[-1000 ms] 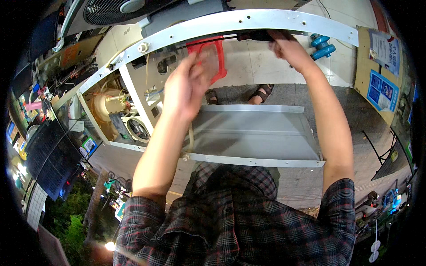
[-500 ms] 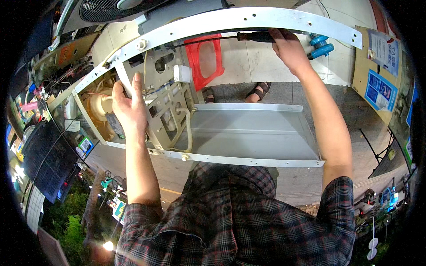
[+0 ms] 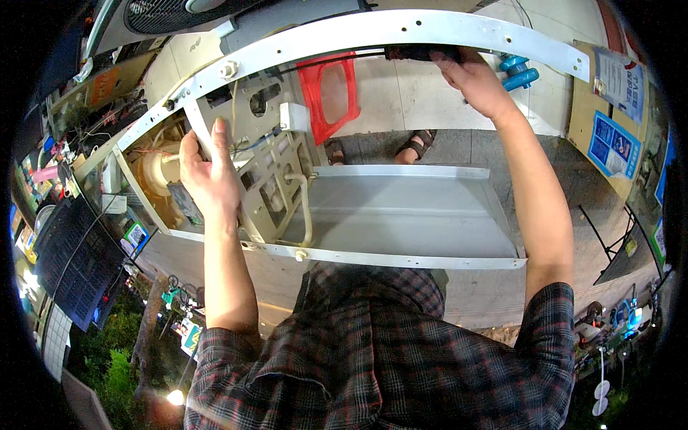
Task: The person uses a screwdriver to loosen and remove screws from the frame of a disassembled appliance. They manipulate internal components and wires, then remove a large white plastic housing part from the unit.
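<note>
My left hand (image 3: 211, 172) is closed around a white upright strut (image 3: 197, 115) of a metal frame, beside perforated plates (image 3: 258, 172), tubing and wiring. My right hand (image 3: 473, 82) is closed on the black handle (image 3: 419, 53) of a long tool, partly hidden under the frame's curved-looking upper rail (image 3: 344, 32). The tool's thin dark shaft runs leftward beneath that rail. The frame's lower part holds a grey sheet-metal tray (image 3: 401, 201) between my arms.
A red plastic piece (image 3: 309, 100) and a teal tool (image 3: 519, 79) lie beyond the rail. Sandalled feet (image 3: 416, 147) show past the tray. A cardboard piece (image 3: 588, 136) stands right, a black fan grille (image 3: 165, 18) top left, cluttered equipment far left.
My left hand has moved left from over the middle of the frame onto the white strut. My right hand stays at the black handle with slight shifts.
</note>
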### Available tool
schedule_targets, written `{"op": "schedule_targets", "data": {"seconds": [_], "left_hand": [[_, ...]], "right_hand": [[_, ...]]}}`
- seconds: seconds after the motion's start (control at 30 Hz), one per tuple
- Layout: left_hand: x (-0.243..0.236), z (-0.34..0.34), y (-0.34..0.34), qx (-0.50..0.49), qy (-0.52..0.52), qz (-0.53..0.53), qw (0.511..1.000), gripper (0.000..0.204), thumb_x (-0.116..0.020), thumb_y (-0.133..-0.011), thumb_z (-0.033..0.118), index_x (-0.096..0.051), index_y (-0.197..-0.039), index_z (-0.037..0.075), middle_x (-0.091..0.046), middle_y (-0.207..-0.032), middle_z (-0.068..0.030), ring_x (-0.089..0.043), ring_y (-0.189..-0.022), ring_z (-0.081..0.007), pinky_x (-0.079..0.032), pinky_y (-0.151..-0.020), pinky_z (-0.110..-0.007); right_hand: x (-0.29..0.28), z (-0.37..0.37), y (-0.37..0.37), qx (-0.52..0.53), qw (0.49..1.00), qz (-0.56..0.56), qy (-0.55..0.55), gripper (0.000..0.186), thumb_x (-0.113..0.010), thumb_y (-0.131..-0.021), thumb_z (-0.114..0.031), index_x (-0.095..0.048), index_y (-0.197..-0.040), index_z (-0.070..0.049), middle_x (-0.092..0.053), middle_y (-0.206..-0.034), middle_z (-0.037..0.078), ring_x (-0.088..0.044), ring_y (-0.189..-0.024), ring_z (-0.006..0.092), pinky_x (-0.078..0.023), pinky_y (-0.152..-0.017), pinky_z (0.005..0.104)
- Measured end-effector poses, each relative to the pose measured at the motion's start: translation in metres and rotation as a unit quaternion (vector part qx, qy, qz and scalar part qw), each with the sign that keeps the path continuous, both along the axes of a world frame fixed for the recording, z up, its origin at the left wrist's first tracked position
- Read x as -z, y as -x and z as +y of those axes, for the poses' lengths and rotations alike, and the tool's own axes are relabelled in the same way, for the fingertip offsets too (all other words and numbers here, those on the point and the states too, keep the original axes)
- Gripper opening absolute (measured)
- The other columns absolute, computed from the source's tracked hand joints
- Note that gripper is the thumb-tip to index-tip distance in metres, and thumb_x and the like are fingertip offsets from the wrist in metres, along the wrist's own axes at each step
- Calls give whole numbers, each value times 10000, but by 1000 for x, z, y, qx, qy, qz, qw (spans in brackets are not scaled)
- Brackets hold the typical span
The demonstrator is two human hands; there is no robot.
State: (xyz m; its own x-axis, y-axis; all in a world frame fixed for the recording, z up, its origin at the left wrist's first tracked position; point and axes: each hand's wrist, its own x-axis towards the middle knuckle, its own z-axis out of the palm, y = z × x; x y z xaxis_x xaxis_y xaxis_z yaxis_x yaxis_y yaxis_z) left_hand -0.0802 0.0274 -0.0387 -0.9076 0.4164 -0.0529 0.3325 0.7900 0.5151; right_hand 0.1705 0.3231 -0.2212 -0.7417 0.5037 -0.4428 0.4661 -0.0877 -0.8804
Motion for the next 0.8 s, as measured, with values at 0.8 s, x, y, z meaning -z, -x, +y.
{"op": "schedule_targets", "data": {"seconds": [0.8], "left_hand": [[-2, 4, 1, 49, 18, 51, 997, 377, -673, -969, 351, -665, -977, -26, -649, -853, -129, -600, -775, -227, -480, -735, -342]], "right_hand": [[-1, -6, 12, 73, 995, 71, -18, 288, -647, -982, -277, -659, -1155, -46, -594, -853, 16, -487, -743, 114, -385, -676, 263]]}}
